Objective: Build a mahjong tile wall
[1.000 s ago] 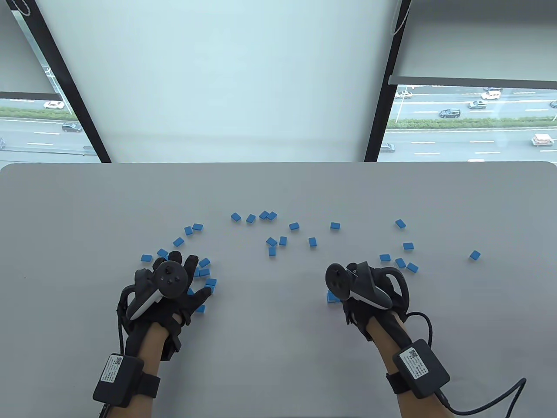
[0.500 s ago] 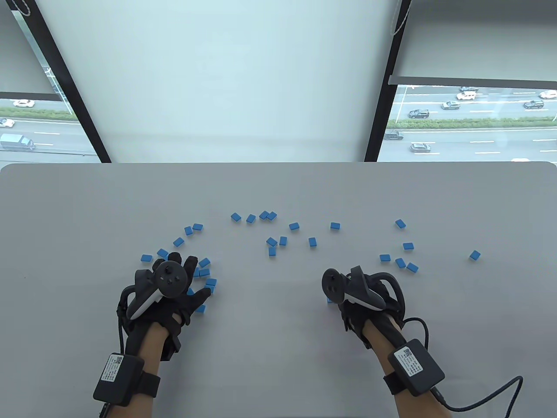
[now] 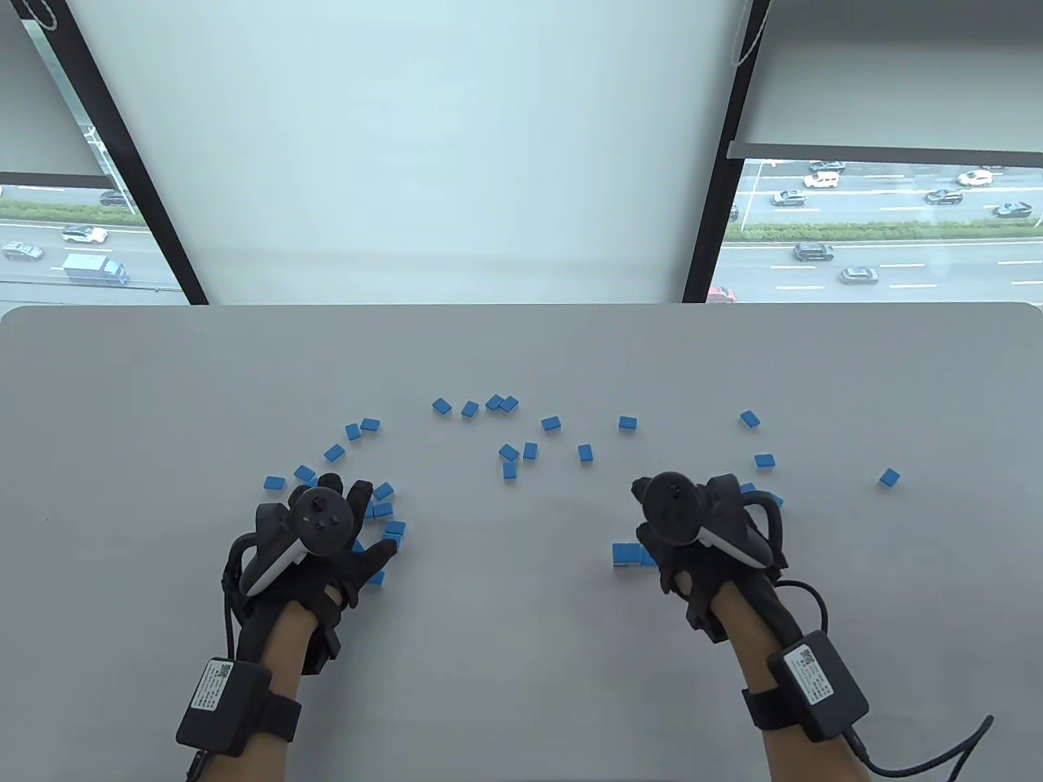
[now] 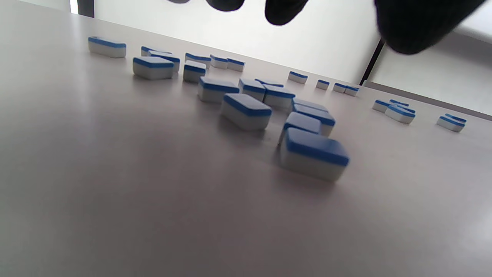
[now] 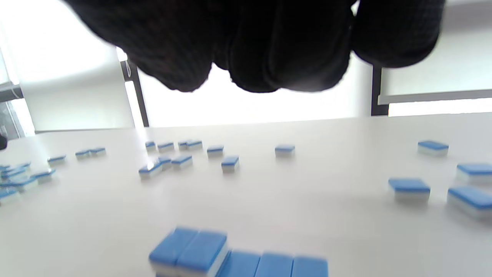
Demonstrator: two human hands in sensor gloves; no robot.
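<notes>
Small blue-backed mahjong tiles lie scattered on the grey table (image 3: 521, 652). My left hand (image 3: 363, 521) lies spread over a cluster of tiles (image 3: 383, 509); in the left wrist view its fingertips (image 4: 284, 9) hover above those tiles (image 4: 246, 111) and hold none. A short row of tiles (image 3: 626, 555) lies just left of my right hand (image 3: 721, 497). In the right wrist view that row (image 5: 269, 265) shows at the bottom, with a raised pair (image 5: 192, 250) at its left end. The right fingers (image 5: 269, 46) hang loosely curled and hold nothing.
More loose tiles lie in the middle (image 3: 509, 452), at the far middle (image 3: 497, 402) and on the right (image 3: 763, 461), with one lone tile (image 3: 889, 478) further right. Windows rise behind the table's far edge. A cable (image 3: 921, 753) trails from my right wrist.
My right hand has moved off the short tile row, up and to the right towards the loose tiles there, uncovering the row. The left hand has stayed in place.
</notes>
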